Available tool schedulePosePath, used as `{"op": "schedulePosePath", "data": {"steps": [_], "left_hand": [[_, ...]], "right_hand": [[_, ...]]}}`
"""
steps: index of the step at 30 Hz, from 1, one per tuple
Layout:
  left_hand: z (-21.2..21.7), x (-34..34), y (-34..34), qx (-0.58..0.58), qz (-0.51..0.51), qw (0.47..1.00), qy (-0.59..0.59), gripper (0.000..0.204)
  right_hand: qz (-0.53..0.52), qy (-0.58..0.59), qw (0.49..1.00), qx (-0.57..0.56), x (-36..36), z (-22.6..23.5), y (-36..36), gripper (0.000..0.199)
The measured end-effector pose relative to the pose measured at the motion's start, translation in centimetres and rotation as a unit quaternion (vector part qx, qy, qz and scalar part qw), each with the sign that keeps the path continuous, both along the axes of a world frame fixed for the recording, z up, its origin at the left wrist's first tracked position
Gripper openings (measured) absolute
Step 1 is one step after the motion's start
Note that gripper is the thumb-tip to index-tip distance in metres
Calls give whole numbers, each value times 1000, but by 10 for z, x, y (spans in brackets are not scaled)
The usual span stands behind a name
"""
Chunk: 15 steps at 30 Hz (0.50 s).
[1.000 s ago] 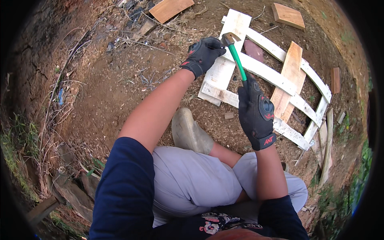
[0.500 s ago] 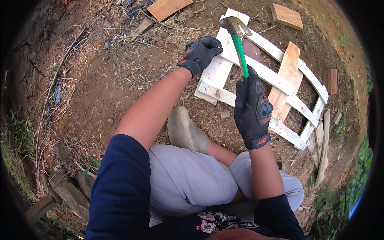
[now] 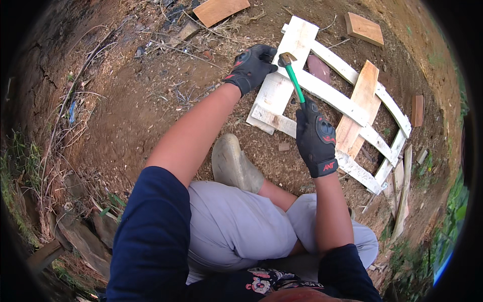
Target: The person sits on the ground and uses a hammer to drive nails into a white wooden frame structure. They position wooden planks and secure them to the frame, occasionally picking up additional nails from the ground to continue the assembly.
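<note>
My right hand [image 3: 317, 141], in a black glove, is closed round the green handle of a claw hammer [image 3: 294, 83]. The hammer's metal head is over the left end of a slat in a white wooden frame [image 3: 332, 94]; whether it touches the wood cannot be made out. Just left of that head, my gloved left hand [image 3: 250, 68] has its fingers curled together at the slat's end. Whatever they pinch is hidden. The frame lies on the ground, made of pale slats nailed or laid across wider boards.
Loose brown wood blocks lie beyond the frame: one far left [image 3: 220, 11], another far right [image 3: 364, 29]. Thin wood strips [image 3: 402, 194] rest at its right. My boot [image 3: 234, 163] is on the dirt nearby. Dry twigs [image 3: 75, 90] and stones lie left.
The hammer has come down, its head dropping nearer the slat beside my left hand. My left hand has hardly moved, and its fingers stay curled.
</note>
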<state>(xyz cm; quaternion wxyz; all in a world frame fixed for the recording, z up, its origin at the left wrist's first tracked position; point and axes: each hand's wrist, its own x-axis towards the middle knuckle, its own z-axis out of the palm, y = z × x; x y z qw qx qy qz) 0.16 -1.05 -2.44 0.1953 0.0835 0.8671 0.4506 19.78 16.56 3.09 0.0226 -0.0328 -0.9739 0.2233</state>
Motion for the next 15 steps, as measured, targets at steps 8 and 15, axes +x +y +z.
{"op": "schedulePosePath", "data": {"steps": [8, 15], "left_hand": [[21, 15, -30, -237, -108, 965, -26, 108], [10, 78, -22, -401, -272, 872, -65, 153]], "right_hand": [[-22, 155, 985, -67, 3, 26, -14, 42], [-25, 95, 994, -48, 2, 22, -9, 40]]}}
